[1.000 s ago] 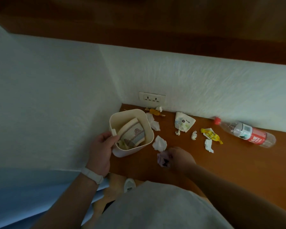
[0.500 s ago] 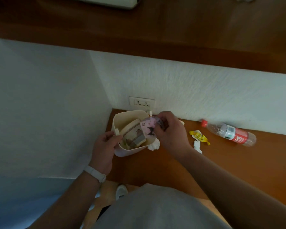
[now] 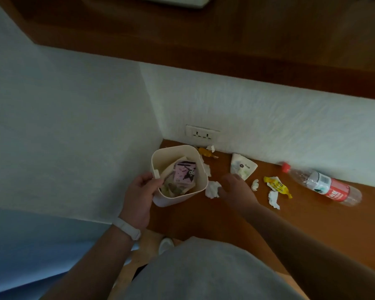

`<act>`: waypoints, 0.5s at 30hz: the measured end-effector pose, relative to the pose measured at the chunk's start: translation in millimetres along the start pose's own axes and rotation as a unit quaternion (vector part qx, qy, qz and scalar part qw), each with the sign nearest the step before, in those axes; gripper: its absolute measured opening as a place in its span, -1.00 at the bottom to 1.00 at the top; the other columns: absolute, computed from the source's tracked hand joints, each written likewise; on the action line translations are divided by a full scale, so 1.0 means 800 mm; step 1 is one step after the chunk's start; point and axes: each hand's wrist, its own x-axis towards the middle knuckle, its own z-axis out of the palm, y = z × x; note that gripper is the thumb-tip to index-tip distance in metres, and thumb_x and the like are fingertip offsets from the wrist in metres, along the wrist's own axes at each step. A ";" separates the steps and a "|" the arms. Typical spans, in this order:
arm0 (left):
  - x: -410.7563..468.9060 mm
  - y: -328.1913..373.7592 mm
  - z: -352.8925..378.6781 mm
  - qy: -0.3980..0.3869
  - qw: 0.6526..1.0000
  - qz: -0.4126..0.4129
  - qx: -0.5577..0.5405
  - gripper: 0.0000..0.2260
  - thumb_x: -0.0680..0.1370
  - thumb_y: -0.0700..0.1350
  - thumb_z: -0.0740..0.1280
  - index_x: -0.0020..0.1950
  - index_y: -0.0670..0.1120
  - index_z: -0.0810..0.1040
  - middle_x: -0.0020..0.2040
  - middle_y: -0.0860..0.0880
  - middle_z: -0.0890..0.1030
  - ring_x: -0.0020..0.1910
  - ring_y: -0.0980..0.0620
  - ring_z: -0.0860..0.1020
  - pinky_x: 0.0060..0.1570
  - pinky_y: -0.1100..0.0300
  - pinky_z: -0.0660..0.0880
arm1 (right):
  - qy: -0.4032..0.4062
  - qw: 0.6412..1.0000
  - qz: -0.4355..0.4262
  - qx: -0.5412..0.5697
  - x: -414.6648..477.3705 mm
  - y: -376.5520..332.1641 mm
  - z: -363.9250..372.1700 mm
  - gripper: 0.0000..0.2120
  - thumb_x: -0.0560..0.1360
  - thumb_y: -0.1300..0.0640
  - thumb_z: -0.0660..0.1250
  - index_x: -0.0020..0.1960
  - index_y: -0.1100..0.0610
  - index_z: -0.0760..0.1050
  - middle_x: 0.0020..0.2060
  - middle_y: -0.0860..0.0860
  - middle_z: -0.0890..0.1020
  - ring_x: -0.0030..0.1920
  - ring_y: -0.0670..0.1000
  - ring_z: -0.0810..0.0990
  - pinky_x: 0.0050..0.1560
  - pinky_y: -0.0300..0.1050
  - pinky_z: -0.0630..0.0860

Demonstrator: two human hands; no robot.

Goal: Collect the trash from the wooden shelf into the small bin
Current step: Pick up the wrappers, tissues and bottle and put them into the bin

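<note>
The small cream bin [image 3: 200, 164] stands in the shelf's left corner. My left hand [image 3: 141, 191] grips its near-left rim. A pink wrapper [image 3: 185, 174] lies inside on top of other packets. My right hand [image 3: 236, 190] hovers just right of the bin, fingers apart and empty, touching or nearly touching a crumpled white tissue [image 3: 212, 189]. Further trash lies on the wooden shelf [image 3: 312, 224]: a white flowered packet [image 3: 241, 168], a small tissue ball [image 3: 255, 184], a yellow wrapper [image 3: 278, 187], another tissue [image 3: 273, 199], an orange candy wrapper [image 3: 206, 152] and a plastic bottle [image 3: 325, 187].
White walls enclose the shelf at the left and back. A double socket [image 3: 202, 134] sits on the back wall above the bin. A dark wooden shelf [image 3: 225, 40] hangs overhead. My grey-clothed lap fills the bottom of the view.
My right hand lifted the pink wrapper from the shelf, dropped it in the bin, and has come back down empty beside the white tissue. The left hand kept hold of the bin.
</note>
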 end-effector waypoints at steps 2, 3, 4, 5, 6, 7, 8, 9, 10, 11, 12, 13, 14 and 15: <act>-0.005 0.000 -0.004 0.005 1.000 0.004 0.001 -0.89 0.52 -0.25 0.39 0.03 -0.16 0.64 -0.03 -0.21 0.73 0.05 -0.21 0.67 0.07 -0.12 0.59 | -0.055 0.996 -0.003 -0.070 0.006 0.015 0.017 -0.52 0.51 -0.06 0.34 0.39 -0.08 0.33 0.33 -0.01 0.42 0.24 0.03 0.47 0.08 -0.08 0.52; -0.007 -0.001 -0.006 0.008 1.000 0.006 0.002 -0.89 0.52 -0.24 0.39 0.03 -0.15 0.64 -0.05 -0.19 0.73 0.03 -0.19 0.68 0.04 -0.09 0.60 | -0.071 0.993 -0.012 -0.096 0.007 0.019 0.024 -0.46 0.51 -0.07 0.34 0.44 -0.09 0.28 0.39 0.01 0.38 0.31 0.07 0.42 0.15 -0.02 0.50; -0.009 -0.002 -0.008 0.010 1.000 0.009 0.002 -0.89 0.52 -0.24 0.40 0.03 -0.15 0.64 -0.04 -0.20 0.73 0.03 -0.18 0.68 0.03 -0.06 0.61 | -0.084 0.989 -0.023 -0.119 0.007 0.020 0.031 -0.42 0.50 -0.08 0.33 0.47 -0.09 0.23 0.43 0.02 0.34 0.37 0.10 0.37 0.20 0.02 0.48; -0.011 -0.002 -0.009 0.010 1.000 0.013 0.002 -0.89 0.51 -0.24 0.40 0.02 -0.13 0.66 -0.03 -0.21 0.73 0.03 -0.18 0.68 0.01 -0.03 0.62 | -0.094 0.985 -0.036 -0.141 0.008 0.020 0.037 -0.39 0.50 -0.08 0.33 0.49 -0.10 0.20 0.46 0.03 0.30 0.40 0.12 0.33 0.24 0.05 0.45; -0.013 -0.002 -0.011 0.010 1.000 0.016 0.000 -0.89 0.49 -0.22 0.42 -0.01 -0.11 0.67 -0.03 -0.21 0.73 0.02 -0.18 0.68 -0.01 -0.01 0.63 | -0.103 0.980 -0.048 -0.162 0.008 0.020 0.042 -0.37 0.50 -0.07 0.34 0.50 -0.10 0.18 0.48 0.03 0.28 0.42 0.13 0.30 0.27 0.07 0.43; -0.015 -0.002 -0.012 0.011 1.000 0.017 -0.002 -0.90 0.46 -0.20 0.43 -0.04 -0.09 0.68 -0.03 -0.22 0.72 0.02 -0.18 0.68 -0.01 -0.01 0.63 | -0.109 0.976 -0.058 -0.178 0.009 0.019 0.044 -0.37 0.49 -0.06 0.34 0.50 -0.09 0.19 0.48 0.03 0.27 0.43 0.13 0.29 0.28 0.07 0.41; -0.016 -0.003 -0.013 0.014 1.000 0.017 -0.002 -0.88 0.44 -0.18 0.44 -0.04 -0.09 0.68 -0.01 -0.24 0.72 0.03 -0.19 0.68 0.02 -0.05 0.62 | -0.116 0.973 -0.066 -0.191 0.010 0.018 0.046 -0.39 0.50 -0.05 0.35 0.49 -0.08 0.21 0.47 0.03 0.28 0.42 0.12 0.29 0.28 0.06 0.41; -0.017 -0.003 -0.014 0.018 1.000 0.016 -0.002 -0.85 0.42 -0.17 0.44 -0.02 -0.10 0.67 0.02 -0.27 0.70 0.05 -0.22 0.67 0.06 -0.10 0.61 | -0.120 0.970 -0.074 -0.200 0.011 0.017 0.046 -0.42 0.50 -0.04 0.34 0.48 -0.07 0.25 0.45 0.02 0.31 0.40 0.11 0.31 0.28 0.05 0.41; -0.018 -0.004 -0.015 0.022 1.000 0.015 0.000 -0.81 0.40 -0.15 0.45 0.00 -0.12 0.65 0.03 -0.29 0.69 0.06 -0.23 0.67 0.08 -0.12 0.60 | -0.123 0.967 -0.080 -0.209 0.012 0.017 0.046 -0.46 0.51 -0.03 0.34 0.45 -0.06 0.29 0.42 0.02 0.34 0.37 0.09 0.33 0.26 0.03 0.42; -0.019 -0.006 -0.015 0.026 1.000 0.014 0.000 -0.78 0.38 -0.14 0.46 0.01 -0.13 0.64 0.03 -0.30 0.69 0.06 -0.23 0.67 0.06 -0.11 0.61 | -0.125 0.965 -0.085 -0.213 0.012 0.017 0.046 -0.50 0.52 -0.01 0.33 0.43 -0.05 0.33 0.38 0.02 0.37 0.34 0.08 0.36 0.23 0.01 0.43; -0.019 -0.007 -0.016 0.028 1.000 0.013 0.001 -0.74 0.37 -0.13 0.46 0.03 -0.15 0.64 0.02 -0.28 0.70 0.05 -0.22 0.68 0.02 -0.06 0.63 | -0.129 0.965 -0.084 -0.213 0.013 0.017 0.045 -0.54 0.52 0.01 0.32 0.41 -0.04 0.36 0.34 0.01 0.39 0.30 0.07 0.39 0.20 -0.01 0.45; -0.020 -0.009 -0.016 0.029 0.999 0.013 0.001 -0.72 0.39 -0.13 0.46 0.07 -0.17 0.63 0.02 -0.26 0.71 0.05 -0.21 0.68 -0.01 -0.03 0.64 | -0.135 0.965 -0.080 -0.210 0.013 0.017 0.043 -0.58 0.53 0.04 0.30 0.38 -0.02 0.38 0.29 0.01 0.43 0.25 0.05 0.42 0.17 -0.02 0.47; -0.020 -0.011 -0.015 0.030 0.999 0.012 0.000 -0.72 0.42 -0.16 0.46 0.11 -0.19 0.62 0.03 -0.25 0.71 0.05 -0.20 0.68 0.00 -0.02 0.64 | -0.144 0.965 -0.074 -0.204 0.013 0.018 0.040 -0.64 0.55 0.06 0.28 0.34 -0.01 0.41 0.23 0.00 0.46 0.18 0.03 0.46 0.11 -0.04 0.49; -0.020 -0.012 -0.014 0.032 0.999 0.010 -0.002 -0.73 0.46 -0.19 0.45 0.14 -0.20 0.60 0.05 -0.25 0.70 0.06 -0.20 0.68 0.03 -0.05 0.64 | -0.153 0.966 -0.066 -0.197 0.013 0.019 0.037 -0.72 0.56 0.08 0.25 0.26 -0.01 0.45 0.16 -0.01 0.51 0.09 0.00 0.49 0.05 -0.06 0.50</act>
